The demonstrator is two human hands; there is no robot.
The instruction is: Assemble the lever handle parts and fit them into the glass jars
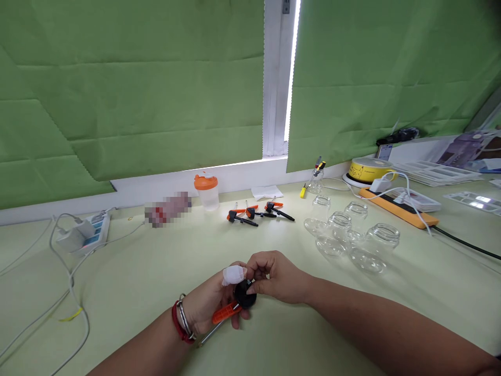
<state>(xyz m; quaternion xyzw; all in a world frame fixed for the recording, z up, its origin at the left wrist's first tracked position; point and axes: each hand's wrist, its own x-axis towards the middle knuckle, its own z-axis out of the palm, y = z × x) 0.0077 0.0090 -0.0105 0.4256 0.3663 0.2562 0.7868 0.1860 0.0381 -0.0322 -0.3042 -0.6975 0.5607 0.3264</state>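
My left hand [211, 303], its thumb wrapped in white bandage, is closed around a hand tool with a round black head [246, 295] and an orange handle. Pressed to the top of that head, by a small metal piece, are the pinched thumb and fingers of my right hand [274, 277]; just what they grip is partly hidden. Below my left palm a thin silver rod [211, 334] sticks out; whether it belongs to the tool I cannot tell. Farther back lie three similar black-and-orange tools [239, 216] in a row.
Several clear glass jars [340, 235] stand right of centre. A yellow-handled screwdriver [303, 191] leans from another jar at the back. An orange-lidded cup [206, 190] and a white tissue [266, 192] are near the wall. Power strips [397, 208] with cables lie on both sides.
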